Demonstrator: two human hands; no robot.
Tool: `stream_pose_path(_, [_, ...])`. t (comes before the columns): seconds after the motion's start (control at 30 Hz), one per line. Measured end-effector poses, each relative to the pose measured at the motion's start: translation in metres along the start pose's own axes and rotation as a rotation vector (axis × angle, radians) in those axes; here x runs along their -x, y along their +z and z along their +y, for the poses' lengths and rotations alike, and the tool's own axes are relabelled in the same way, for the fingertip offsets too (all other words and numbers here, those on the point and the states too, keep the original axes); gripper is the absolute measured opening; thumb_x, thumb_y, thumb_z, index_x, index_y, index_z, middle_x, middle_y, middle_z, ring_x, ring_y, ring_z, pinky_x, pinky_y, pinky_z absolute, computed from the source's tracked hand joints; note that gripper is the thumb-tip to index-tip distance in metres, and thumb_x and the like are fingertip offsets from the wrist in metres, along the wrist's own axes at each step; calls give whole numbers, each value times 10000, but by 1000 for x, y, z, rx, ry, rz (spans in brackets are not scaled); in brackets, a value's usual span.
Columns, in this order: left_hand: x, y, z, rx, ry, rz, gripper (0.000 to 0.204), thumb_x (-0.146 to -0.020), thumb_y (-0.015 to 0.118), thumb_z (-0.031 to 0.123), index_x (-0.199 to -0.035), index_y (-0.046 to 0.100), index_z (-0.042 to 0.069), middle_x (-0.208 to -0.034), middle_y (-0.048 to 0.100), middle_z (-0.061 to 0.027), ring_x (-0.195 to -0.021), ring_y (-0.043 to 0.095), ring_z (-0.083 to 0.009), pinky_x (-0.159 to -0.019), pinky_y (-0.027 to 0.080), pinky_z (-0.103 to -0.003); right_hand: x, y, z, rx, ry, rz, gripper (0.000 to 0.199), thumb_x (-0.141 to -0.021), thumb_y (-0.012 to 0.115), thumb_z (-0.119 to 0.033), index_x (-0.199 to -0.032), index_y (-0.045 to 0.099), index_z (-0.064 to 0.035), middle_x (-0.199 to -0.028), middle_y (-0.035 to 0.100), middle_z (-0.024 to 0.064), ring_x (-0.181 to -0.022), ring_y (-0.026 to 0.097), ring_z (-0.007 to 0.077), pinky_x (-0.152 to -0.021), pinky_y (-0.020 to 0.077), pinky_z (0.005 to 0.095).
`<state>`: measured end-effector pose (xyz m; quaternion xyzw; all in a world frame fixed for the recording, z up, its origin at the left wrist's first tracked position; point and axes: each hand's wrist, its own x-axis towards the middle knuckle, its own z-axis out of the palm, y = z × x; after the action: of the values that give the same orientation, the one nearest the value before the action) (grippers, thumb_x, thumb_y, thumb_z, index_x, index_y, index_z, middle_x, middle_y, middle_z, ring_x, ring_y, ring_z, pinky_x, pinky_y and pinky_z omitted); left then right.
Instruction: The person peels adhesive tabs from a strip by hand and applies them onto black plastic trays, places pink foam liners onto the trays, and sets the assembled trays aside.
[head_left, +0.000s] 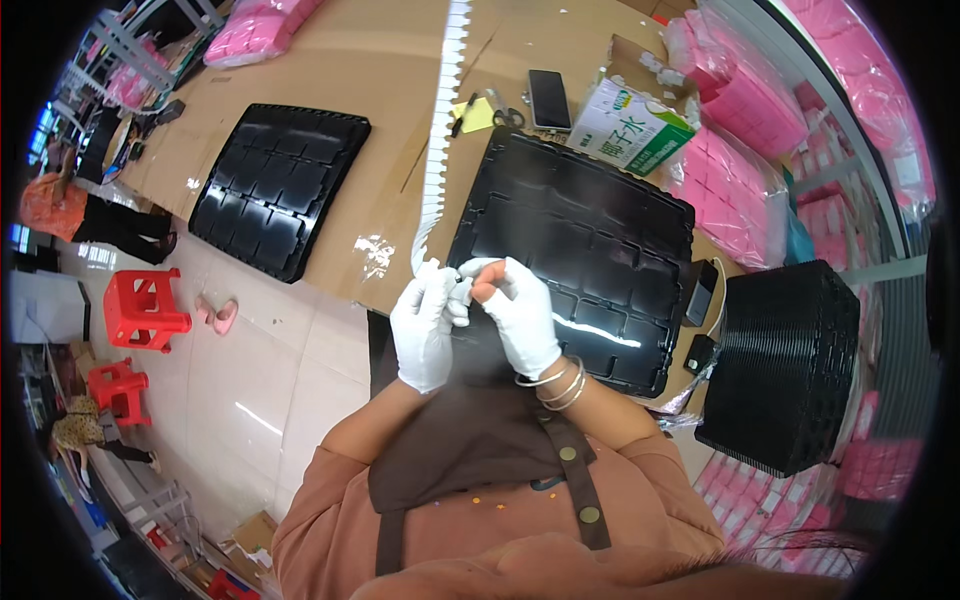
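Observation:
A long white strip with a toothed edge (440, 130) runs down the table to the fingertips of my left hand (425, 330). That hand wears a white glove, and its fingers are closed on the strip's near end. Close beside it is my right hand (522, 318), also gloved in white, with bare thumb and finger tips. Its fingers are bent into a pinch; whatever small thing they hold is too hidden to make out. Under and beyond the right hand lies a large black moulded plastic tray (590, 225).
Another black tray (280, 185) overhangs the table's left edge. Farther off are a phone (548, 99), scissors (508, 117), a yellow paper (478, 114) and a carton (630, 125). Stacked black trays (785, 365) stand at right, near pink bundles (730, 190). A red stool (146, 310) is left.

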<state>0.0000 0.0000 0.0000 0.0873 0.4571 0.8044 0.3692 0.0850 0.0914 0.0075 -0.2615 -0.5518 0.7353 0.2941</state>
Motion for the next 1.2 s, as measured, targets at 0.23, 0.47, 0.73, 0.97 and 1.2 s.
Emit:
stream_pose_path(0.23, [14, -8, 0, 23, -48, 61, 239, -982, 527, 197, -1083, 574, -15, -864, 592, -26, -695, 532, -61, -610, 439, -198, 8, 23, 5, 38, 93, 173, 104, -814, 649, -19, -901, 598, 3, -814, 634, 26, -706, 564, 91, -682, 471, 239])
stream_pose_path(0.47, [-6, -11, 0, 206, -66, 51, 227, -988, 480, 135, -1161, 509, -8, -908, 544, -25, -763, 513, -84, -652, 424, -226, 33, -17, -41, 349, -264, 191, 208, -817, 594, 37, -1018, 568, -12, -864, 593, 42, -725, 575, 113, -719, 460, 234])
stream_pose_path(0.73, [-15, -12, -16, -172, 134, 79, 203, -991, 513, 173, -1011, 602, -9, -750, 506, -8, -668, 464, -81, -596, 391, -226, 119, -187, -33, 1149, -18, 415, 73, -653, 670, -6, -685, 619, -48, -836, 598, 97, -846, 555, 264, -747, 452, 383])
stream_pose_path(0.97, [-20, -14, -19, -188, 164, 3, 215, -986, 523, 175, -1038, 609, -15, -749, 545, -9, -668, 502, -78, -591, 410, -214, 119, -179, -12, 1554, -113, 535, 101, -604, 628, 26, -671, 606, -47, -810, 588, 120, -766, 554, 314, -658, 428, 432])
stream_pose_path(1.2, [-19, -10, -18, -204, 178, 30, 206, -983, 526, 166, -1036, 606, -16, -748, 539, -16, -662, 498, -79, -589, 407, -214, 126, -176, -19, 1619, -119, 433, 104, -612, 646, -1, -662, 576, -61, -767, 573, 113, -758, 546, 323, -660, 419, 433])
